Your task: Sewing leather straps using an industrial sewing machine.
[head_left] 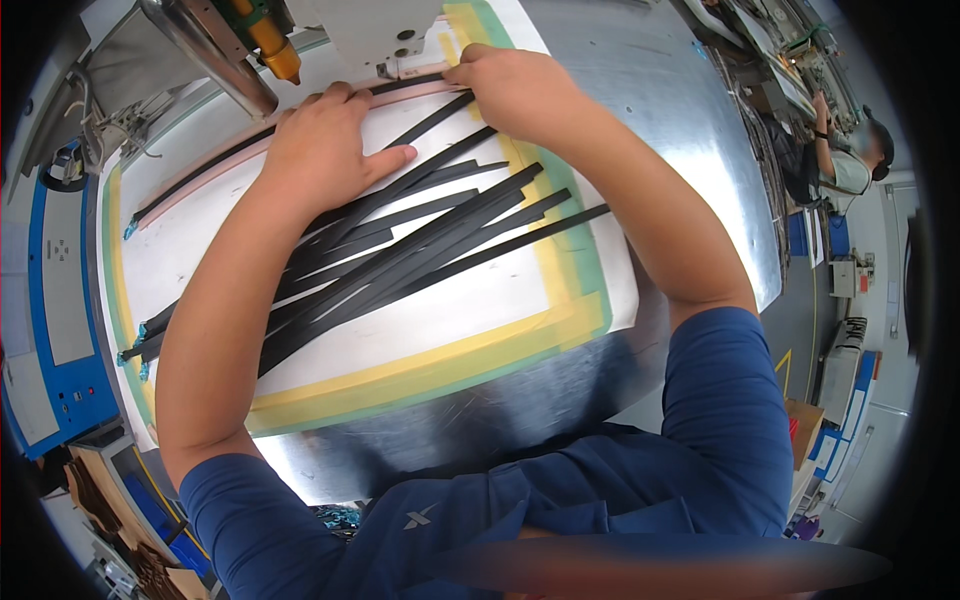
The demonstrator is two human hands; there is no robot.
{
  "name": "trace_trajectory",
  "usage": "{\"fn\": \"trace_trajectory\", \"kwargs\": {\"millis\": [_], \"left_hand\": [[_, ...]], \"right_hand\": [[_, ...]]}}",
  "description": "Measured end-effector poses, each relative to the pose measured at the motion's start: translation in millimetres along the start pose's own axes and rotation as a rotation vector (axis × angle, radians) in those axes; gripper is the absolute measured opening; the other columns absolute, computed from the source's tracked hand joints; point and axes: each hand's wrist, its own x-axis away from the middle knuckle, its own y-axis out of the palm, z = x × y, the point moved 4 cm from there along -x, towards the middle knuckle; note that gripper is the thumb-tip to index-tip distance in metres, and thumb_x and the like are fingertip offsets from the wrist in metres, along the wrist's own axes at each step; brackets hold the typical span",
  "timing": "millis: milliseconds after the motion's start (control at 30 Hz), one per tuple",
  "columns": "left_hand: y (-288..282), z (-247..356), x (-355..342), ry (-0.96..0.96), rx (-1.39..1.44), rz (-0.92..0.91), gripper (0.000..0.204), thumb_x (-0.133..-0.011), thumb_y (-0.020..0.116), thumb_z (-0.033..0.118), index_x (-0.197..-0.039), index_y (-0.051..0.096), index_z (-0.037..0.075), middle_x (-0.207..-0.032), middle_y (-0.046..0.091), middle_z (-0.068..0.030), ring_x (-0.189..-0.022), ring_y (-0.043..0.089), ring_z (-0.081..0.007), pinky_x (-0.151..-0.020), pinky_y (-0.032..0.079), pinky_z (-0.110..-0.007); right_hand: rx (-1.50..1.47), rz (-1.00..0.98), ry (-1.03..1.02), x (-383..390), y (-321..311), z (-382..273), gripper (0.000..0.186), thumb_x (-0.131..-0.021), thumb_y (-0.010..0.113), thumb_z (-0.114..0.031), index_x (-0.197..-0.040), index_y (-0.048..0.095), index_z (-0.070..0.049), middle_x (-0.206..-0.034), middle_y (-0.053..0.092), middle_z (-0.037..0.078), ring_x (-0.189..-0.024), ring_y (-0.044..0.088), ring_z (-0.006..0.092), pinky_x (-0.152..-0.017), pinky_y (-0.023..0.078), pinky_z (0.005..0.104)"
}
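A long black strip (205,182) lies over a wider pink strip (225,172) across the far side of a white sheet (200,270). My left hand (325,145) rests palm down on these strips, its thumb held out to the right. Farther right, my right hand (515,90) pinches the right end of the black strip, though the fingertips partly cover it. A loose pile of black strips (430,235) spreads slantwise over the sheet below my hands. Several of them have shiny blue bits at their left ends (130,350).
Yellow and green tape (430,365) borders the sheet on a metal table (660,90). Beyond my left hand stand a metal post (215,60), an orange-yellow nozzle (275,50) and a white machine head (385,35). A blue cabinet (65,380) is at left; a person (850,165) sits far right.
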Motion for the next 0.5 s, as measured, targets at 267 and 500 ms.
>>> {"fn": "trace_trajectory", "kwargs": {"millis": [267, 500], "left_hand": [[4.5, 23.1, -11.8, 0.0, 0.003, 0.017, 0.081, -0.088, 0.073, 0.065, -0.141, 0.064, 0.005, -0.133, 0.065, -0.0213, -0.121, 0.065, -0.0391, -0.105, 0.052, -0.047], [7.5, 42.2, -17.5, -0.039, -0.065, 0.014, 0.082, -0.086, 0.072, 0.07, -0.145, 0.062, 0.013, -0.128, 0.065, -0.0167, -0.12, 0.064, -0.0354, -0.104, 0.049, -0.049]], "right_hand": [[-0.062, 0.027, -0.083, -2.1, 7.0, 2.8, 0.043, -0.091, 0.063, -0.003, -0.13, 0.074, -0.017, -0.119, 0.07, 0.007, -0.107, 0.072, 0.0285, -0.085, 0.061, 0.0413], [-0.125, 0.057, -0.143, -3.0, 17.2, 9.7, 0.046, -0.088, 0.066, -0.002, -0.129, 0.075, -0.018, -0.118, 0.071, 0.007, -0.104, 0.073, 0.0295, -0.082, 0.061, 0.0423]]}}
